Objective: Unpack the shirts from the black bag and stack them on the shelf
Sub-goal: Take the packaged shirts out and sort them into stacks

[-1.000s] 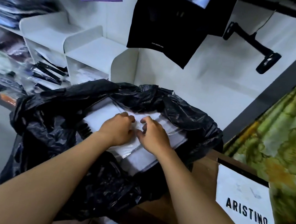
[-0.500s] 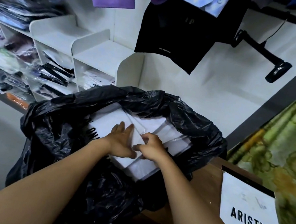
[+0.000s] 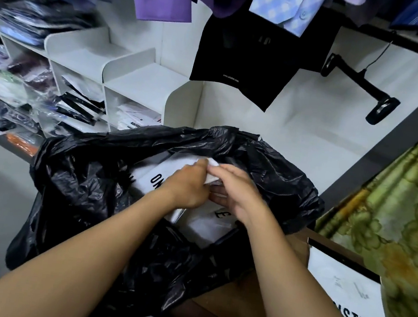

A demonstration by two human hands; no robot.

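A black plastic bag [image 3: 86, 190] lies open in front of me, resting partly on a brown wooden counter. Inside are white shirt packets [image 3: 204, 227] in clear wrap with black lettering. Both hands reach into the bag's mouth. My left hand [image 3: 186, 184] and my right hand [image 3: 238, 191] pinch the far edge of the top white packet [image 3: 212, 165] and lift it. The white shelf [image 3: 143, 83] stands behind the bag at the left, its top compartments bare.
Lower shelf cubbies hold packed shirts [image 3: 81, 107]. Folded stacks [image 3: 27, 17] sit at far left. Purple, blue and black garments [image 3: 242, 56] hang above, beside a black hanger [image 3: 363, 85]. A white ARISTINO bag [image 3: 353, 307] and green patterned fabric [image 3: 403, 210] are at right.
Both hands moved farther into the bag, from pressing on the packet's middle to gripping its far edge. The packet's edge has lifted. The camera shifted closer.
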